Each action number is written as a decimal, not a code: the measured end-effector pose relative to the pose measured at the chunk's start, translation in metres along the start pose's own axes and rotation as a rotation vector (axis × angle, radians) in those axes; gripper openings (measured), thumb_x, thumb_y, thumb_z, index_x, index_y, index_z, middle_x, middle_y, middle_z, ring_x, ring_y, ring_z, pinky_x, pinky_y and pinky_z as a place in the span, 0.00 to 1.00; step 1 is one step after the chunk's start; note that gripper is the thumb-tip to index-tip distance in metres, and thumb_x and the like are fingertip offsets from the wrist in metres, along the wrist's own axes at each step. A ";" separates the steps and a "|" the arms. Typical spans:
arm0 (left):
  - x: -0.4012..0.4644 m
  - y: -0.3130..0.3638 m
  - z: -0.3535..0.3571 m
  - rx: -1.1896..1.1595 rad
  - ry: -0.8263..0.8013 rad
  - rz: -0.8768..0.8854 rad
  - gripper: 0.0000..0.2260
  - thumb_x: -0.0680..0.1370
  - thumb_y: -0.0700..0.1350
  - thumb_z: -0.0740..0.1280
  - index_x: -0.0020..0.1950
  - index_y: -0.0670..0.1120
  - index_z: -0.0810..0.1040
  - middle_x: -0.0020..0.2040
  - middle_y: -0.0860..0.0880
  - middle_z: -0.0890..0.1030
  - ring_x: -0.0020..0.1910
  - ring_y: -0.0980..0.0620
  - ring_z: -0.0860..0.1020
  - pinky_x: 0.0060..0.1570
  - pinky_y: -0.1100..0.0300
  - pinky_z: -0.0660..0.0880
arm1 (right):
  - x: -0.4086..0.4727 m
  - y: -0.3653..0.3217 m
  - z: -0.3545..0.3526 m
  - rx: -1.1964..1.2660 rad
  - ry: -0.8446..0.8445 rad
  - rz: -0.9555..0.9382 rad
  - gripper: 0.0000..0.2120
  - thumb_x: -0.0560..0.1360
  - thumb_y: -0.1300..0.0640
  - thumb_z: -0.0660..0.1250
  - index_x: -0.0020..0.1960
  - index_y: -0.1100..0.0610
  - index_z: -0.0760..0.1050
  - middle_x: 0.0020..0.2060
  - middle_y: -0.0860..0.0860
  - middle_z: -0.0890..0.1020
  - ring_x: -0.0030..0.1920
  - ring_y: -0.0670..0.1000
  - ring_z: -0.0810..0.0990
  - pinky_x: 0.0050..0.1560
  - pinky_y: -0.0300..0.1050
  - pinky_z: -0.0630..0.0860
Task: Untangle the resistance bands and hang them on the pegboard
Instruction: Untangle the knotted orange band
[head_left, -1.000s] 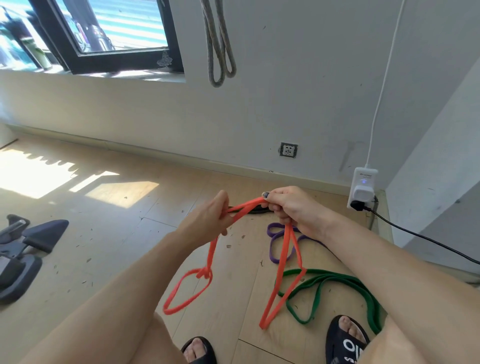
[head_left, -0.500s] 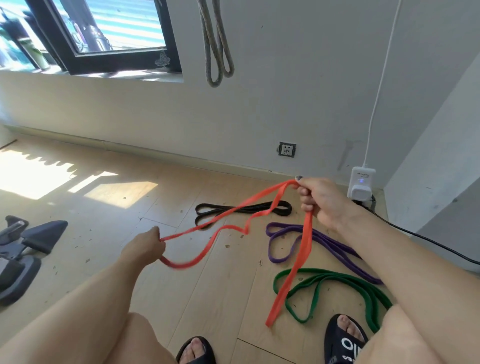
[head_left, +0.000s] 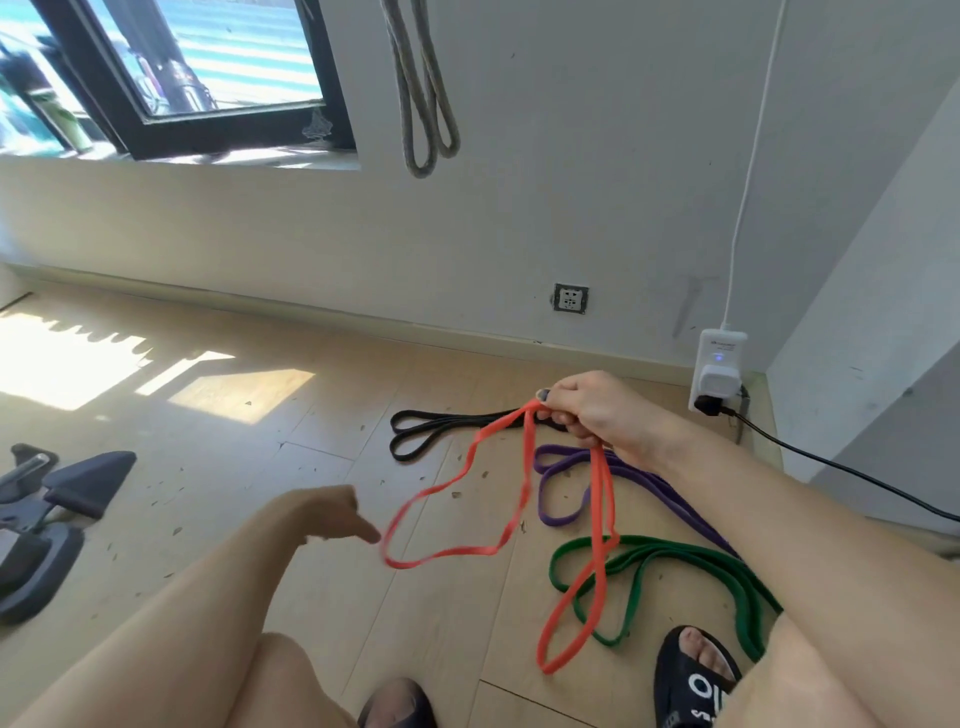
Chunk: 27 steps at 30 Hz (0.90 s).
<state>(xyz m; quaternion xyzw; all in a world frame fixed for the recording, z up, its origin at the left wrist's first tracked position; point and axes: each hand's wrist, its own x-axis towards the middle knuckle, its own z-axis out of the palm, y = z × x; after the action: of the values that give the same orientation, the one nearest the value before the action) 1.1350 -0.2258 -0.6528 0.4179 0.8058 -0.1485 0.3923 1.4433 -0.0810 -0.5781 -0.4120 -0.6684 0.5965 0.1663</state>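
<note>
My right hand (head_left: 587, 410) grips the top of an orange resistance band (head_left: 447, 555), held up over the floor. Two orange loops hang from it: one sags out to the left, the other drops toward my right foot. My left hand (head_left: 322, 514) is blurred and lower left, one digit pointing at the left loop's end and holding nothing. On the floor lie a black band (head_left: 415, 436), a purple band (head_left: 561, 514) and a green band (head_left: 649, 551), each apart. A grey band (head_left: 423, 104) hangs on the wall above. No pegboard is in view.
A white power adapter (head_left: 719, 374) with a black cable sits at the wall on the right, and a wall socket (head_left: 570, 299) is left of it. Dark exercise gear (head_left: 41, 519) lies at the far left. My sandalled feet (head_left: 696, 675) are at the bottom edge.
My hands pulled apart and stretched the orange band. Now my left hand has let go and the left loop hangs slack from my right hand, which has dropped slightly.
</note>
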 end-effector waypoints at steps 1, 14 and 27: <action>-0.002 0.009 -0.001 -0.094 0.019 0.096 0.33 0.75 0.58 0.74 0.75 0.49 0.66 0.69 0.45 0.76 0.65 0.47 0.76 0.62 0.53 0.75 | 0.000 -0.002 0.004 -0.021 -0.020 -0.006 0.15 0.85 0.56 0.63 0.43 0.62 0.79 0.28 0.48 0.70 0.27 0.47 0.61 0.29 0.43 0.56; -0.073 0.101 -0.015 -0.621 0.183 0.901 0.07 0.83 0.46 0.67 0.59 0.47 0.78 0.53 0.47 0.86 0.55 0.48 0.83 0.64 0.44 0.77 | -0.009 -0.010 0.013 -0.118 -0.172 -0.073 0.16 0.84 0.55 0.64 0.49 0.69 0.79 0.30 0.51 0.70 0.30 0.49 0.64 0.29 0.43 0.62; -0.079 0.102 -0.019 -0.728 -0.034 0.848 0.09 0.84 0.45 0.63 0.52 0.40 0.78 0.42 0.48 0.80 0.40 0.52 0.77 0.46 0.56 0.77 | -0.016 -0.017 0.018 -0.177 -0.274 -0.100 0.14 0.84 0.55 0.64 0.42 0.58 0.78 0.26 0.44 0.73 0.28 0.46 0.66 0.30 0.38 0.64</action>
<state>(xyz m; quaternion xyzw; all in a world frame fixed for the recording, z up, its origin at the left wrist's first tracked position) 1.2326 -0.1972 -0.5722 0.5406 0.5598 0.3037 0.5497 1.4339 -0.1042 -0.5622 -0.3061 -0.7545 0.5767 0.0662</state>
